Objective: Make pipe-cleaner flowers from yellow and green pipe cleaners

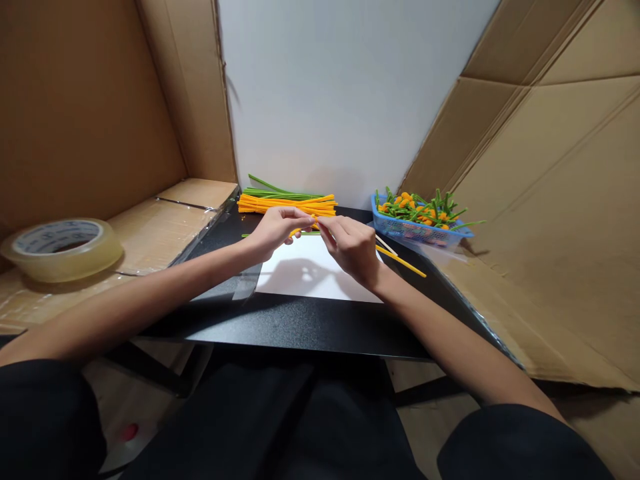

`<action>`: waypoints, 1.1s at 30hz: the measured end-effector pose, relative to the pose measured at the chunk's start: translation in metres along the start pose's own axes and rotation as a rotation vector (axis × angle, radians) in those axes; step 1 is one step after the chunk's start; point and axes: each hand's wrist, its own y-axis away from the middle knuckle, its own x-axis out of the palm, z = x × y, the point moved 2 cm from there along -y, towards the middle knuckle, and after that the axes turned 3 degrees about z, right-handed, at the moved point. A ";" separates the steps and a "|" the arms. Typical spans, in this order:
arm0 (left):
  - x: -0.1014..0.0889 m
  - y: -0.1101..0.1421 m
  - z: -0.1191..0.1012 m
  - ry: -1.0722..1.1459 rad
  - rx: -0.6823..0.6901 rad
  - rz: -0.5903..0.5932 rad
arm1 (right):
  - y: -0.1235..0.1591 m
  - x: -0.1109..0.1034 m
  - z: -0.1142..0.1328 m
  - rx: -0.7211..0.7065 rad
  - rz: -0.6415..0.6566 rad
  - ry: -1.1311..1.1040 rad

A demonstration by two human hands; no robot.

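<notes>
My left hand (275,230) and my right hand (353,248) meet above a white sheet of paper (300,283). Pinched between their fingertips is an orange pipe cleaner (315,218), mostly covered by the fingers. A bit of orange also shows beneath the left fingers. Just behind the hands lies a bundle of orange pipe cleaners (285,203), with green pipe cleaners (273,192) behind it. To the right of my right hand, another orange pipe cleaner (407,263) and a pale thin stick (387,247) rest on the black table (300,325).
A blue basket (420,231) of green and orange pipe cleaner pieces stands at the back right. On the left, a large roll of clear tape (65,250) sits on cardboard. Cardboard walls (565,220) flank the table, with a white panel (350,93) behind.
</notes>
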 end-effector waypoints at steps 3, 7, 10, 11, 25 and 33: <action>0.002 0.001 0.000 0.027 -0.012 0.009 | 0.000 0.000 0.000 0.055 0.042 -0.061; 0.003 0.001 0.001 0.017 0.006 0.015 | 0.001 0.001 0.000 0.154 0.079 -0.175; 0.004 0.003 0.002 -0.019 0.048 0.000 | 0.001 0.002 0.001 0.218 0.058 -0.240; 0.005 0.003 0.003 -0.037 0.062 -0.006 | 0.001 0.002 0.001 0.237 0.046 -0.265; 0.000 0.006 0.007 -0.496 0.582 -0.077 | -0.006 0.022 -0.008 0.807 0.080 -1.086; -0.005 0.002 -0.001 -0.577 0.627 0.019 | -0.006 0.017 -0.013 0.972 0.432 -1.478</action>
